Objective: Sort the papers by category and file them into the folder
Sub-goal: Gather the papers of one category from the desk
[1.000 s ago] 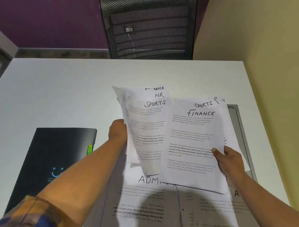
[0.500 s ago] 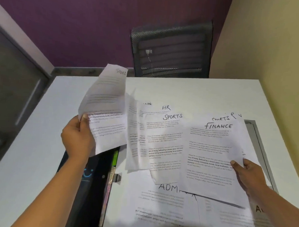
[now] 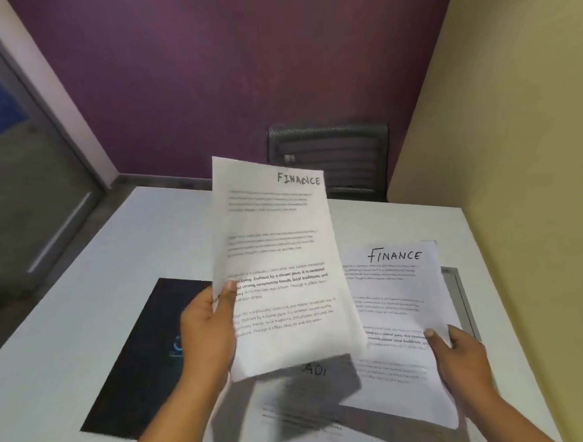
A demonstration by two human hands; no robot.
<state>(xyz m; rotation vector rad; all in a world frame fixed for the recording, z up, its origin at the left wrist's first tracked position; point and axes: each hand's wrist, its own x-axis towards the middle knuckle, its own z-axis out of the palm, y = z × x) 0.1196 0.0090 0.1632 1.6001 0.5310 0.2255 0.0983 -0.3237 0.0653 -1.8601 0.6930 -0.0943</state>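
Note:
My left hand [image 3: 208, 330] pinches the left edge of a printed sheet headed FINANCE [image 3: 278, 267] and holds it up over the middle of the white table [image 3: 79, 311]. My right hand [image 3: 458, 358] grips the lower right of a second sheet headed FINANCE [image 3: 396, 312], which lies partly behind the first. Under both, a sheet with a heading starting AD [image 3: 313, 372] lies flat on the table among other papers. The black folder [image 3: 140, 354] lies closed on the table to the left, partly hidden by my left hand.
A black mesh chair [image 3: 329, 155] stands behind the table's far edge. A yellow wall runs close along the table's right side, a purple wall at the back. A grey metal strip [image 3: 460, 295] lies by the right edge. A glass door is at left.
My left hand swung its FINANCE sheet from the left back toward the centre, over the right-hand sheet. The HR and SPORTS sheets are no longer visible. The camera tilted upward.

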